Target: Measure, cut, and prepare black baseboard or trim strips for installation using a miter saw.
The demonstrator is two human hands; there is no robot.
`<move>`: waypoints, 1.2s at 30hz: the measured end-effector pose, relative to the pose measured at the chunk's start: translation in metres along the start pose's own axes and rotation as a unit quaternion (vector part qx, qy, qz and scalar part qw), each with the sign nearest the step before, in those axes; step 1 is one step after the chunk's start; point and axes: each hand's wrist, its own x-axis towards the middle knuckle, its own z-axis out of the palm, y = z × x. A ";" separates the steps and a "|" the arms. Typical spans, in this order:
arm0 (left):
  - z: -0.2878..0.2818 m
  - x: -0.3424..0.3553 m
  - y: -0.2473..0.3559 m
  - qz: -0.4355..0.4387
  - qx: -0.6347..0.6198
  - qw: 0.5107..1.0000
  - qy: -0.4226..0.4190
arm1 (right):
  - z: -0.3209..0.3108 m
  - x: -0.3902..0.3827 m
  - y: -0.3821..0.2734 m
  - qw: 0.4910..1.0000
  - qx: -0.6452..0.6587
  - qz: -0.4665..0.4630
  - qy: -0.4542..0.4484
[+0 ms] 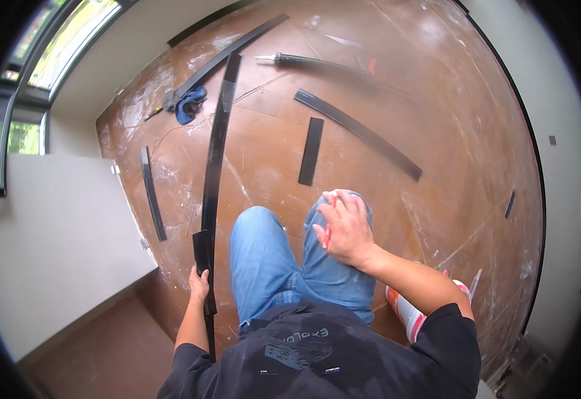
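Observation:
My left hand grips a short black strip against a long black strip that runs up the floor left of my knees. My right hand rests over my right knee with a thin red pen or marker in its fingers, partly hidden. Beyond it lie a short black piece and a longer, angled one. A narrow strip lies at the left.
On the brown floor lie a caulking gun, a blue-and-grey glove or cloth and another long strip. A red-and-white tub stands by my right hip. A white half wall borders the left, below windows.

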 end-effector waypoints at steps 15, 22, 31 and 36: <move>-0.156 -0.113 0.344 0.102 0.115 0.975 -0.161 | -0.166 -0.137 -0.086 0.932 0.156 0.287 -0.158; -0.191 -0.160 0.522 0.075 0.025 0.970 -0.228 | -0.248 -0.303 -0.056 0.673 0.212 0.706 -0.057; -0.080 -0.221 0.727 0.218 0.162 0.922 -0.275 | -0.425 -0.432 0.103 0.602 0.135 0.770 0.163; 0.010 -0.219 0.819 0.196 0.171 0.910 -0.323 | -0.476 -0.470 0.160 0.589 0.168 0.726 0.313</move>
